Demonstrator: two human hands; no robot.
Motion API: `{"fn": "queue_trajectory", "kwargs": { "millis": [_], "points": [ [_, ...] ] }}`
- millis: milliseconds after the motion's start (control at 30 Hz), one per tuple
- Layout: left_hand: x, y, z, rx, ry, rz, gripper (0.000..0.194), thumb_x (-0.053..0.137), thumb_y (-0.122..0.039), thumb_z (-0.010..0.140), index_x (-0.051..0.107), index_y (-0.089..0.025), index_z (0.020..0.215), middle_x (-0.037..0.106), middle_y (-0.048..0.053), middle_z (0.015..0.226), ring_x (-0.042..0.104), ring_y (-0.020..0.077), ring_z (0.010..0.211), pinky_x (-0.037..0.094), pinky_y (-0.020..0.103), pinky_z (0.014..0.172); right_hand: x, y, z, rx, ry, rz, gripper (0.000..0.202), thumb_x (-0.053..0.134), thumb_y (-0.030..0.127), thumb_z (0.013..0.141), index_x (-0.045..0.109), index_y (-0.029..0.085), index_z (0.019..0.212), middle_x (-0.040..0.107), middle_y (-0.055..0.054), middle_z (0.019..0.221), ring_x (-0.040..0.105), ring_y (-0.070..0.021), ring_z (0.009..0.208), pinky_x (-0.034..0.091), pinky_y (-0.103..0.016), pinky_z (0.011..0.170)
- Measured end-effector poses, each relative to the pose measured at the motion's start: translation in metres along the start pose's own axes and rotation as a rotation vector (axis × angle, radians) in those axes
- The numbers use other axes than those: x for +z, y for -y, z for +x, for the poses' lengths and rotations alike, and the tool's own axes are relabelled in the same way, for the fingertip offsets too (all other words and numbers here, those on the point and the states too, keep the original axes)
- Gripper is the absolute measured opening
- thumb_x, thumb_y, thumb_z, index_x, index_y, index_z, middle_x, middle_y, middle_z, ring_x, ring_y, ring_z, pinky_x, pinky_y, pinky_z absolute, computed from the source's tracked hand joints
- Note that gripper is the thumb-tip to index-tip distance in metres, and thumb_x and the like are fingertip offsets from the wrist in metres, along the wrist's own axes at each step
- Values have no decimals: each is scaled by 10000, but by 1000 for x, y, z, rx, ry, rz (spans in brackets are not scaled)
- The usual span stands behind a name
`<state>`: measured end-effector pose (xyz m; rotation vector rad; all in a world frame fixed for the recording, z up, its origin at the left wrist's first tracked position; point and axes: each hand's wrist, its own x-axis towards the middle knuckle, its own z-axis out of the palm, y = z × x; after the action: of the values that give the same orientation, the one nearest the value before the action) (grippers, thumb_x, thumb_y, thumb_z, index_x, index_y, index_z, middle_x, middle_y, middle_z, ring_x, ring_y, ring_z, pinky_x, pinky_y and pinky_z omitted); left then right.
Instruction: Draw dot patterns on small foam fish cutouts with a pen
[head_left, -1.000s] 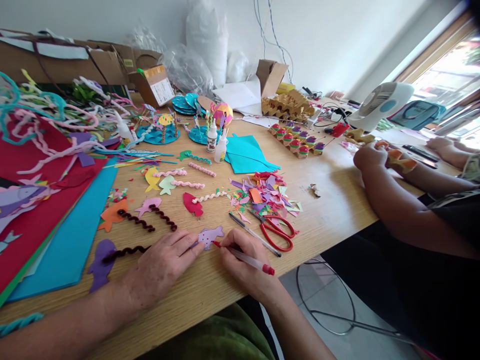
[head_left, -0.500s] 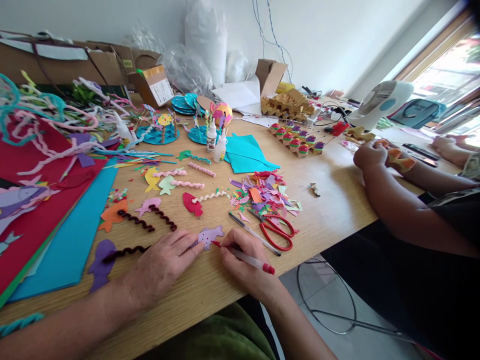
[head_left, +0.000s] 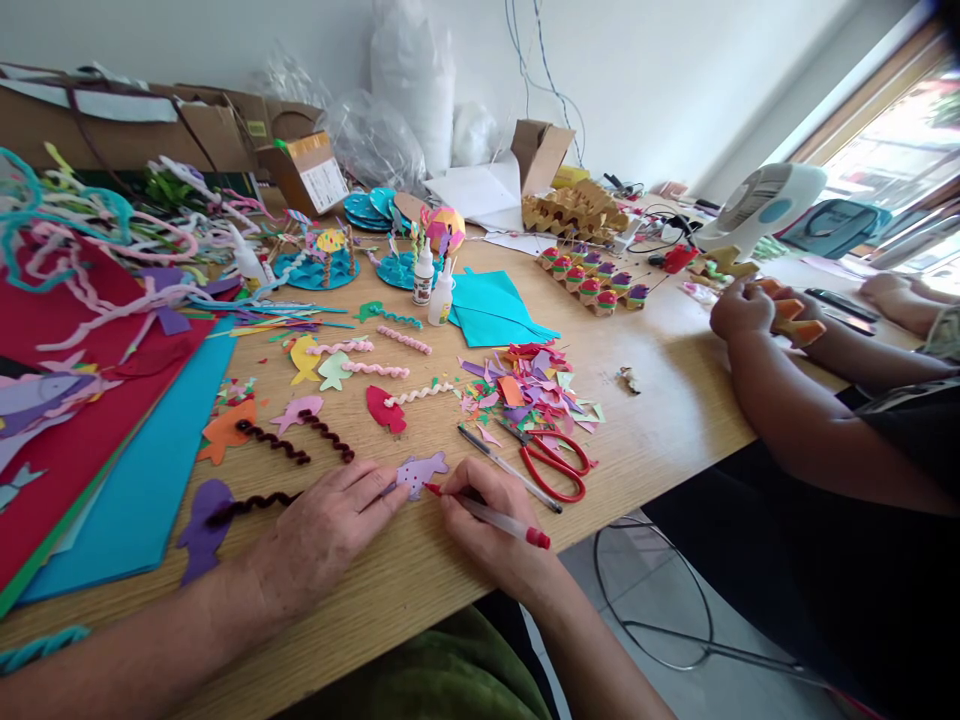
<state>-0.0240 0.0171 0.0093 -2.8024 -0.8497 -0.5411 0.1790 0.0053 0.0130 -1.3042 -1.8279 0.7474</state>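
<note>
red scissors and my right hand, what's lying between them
A clear pen lies between the red scissors and your right hand, seen in the head view.

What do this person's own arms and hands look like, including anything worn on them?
The left grip and right grip are bare human hands, with no gloves, rings or markings visible. The left forearm and right forearm show no sleeves, watch or cables. Soft dark-green fabric shows at the lap, probably clothing.

Bare wooden tabletop (head_left: 660, 400) opens to the right of the red-handled metal scissors (head_left: 555, 465); the multicoloured paper scrap pile (head_left: 529, 388) blocks the left.
</note>
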Motion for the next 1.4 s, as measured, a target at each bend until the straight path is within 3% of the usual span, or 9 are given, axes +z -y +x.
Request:
{"fn": "queue_trajectory", "kwargs": {
  "millis": [1067, 1400],
  "points": [
    [0, 1, 1, -3, -9, 21, 414, 235, -24, 921, 587, -137, 1106, 617, 53, 1019, 534, 185, 959, 483, 296, 835, 0, -1, 0, -1, 9, -24, 112, 467, 114, 690, 521, 190, 627, 565, 38, 577, 477, -87, 495, 352, -175, 489],
    [2, 1, 0, 7, -10, 21, 415, 225, -26, 923, 586, -124, 1103, 620, 68, 1017, 536, 197, 952, 495, 311, 821, -2, 0, 0, 34, -12, 81, 108, 480, 115, 699, 506, 186, 623, 528, 42, 566, 449, -82, 490, 337, -178, 474]
  ]
}}
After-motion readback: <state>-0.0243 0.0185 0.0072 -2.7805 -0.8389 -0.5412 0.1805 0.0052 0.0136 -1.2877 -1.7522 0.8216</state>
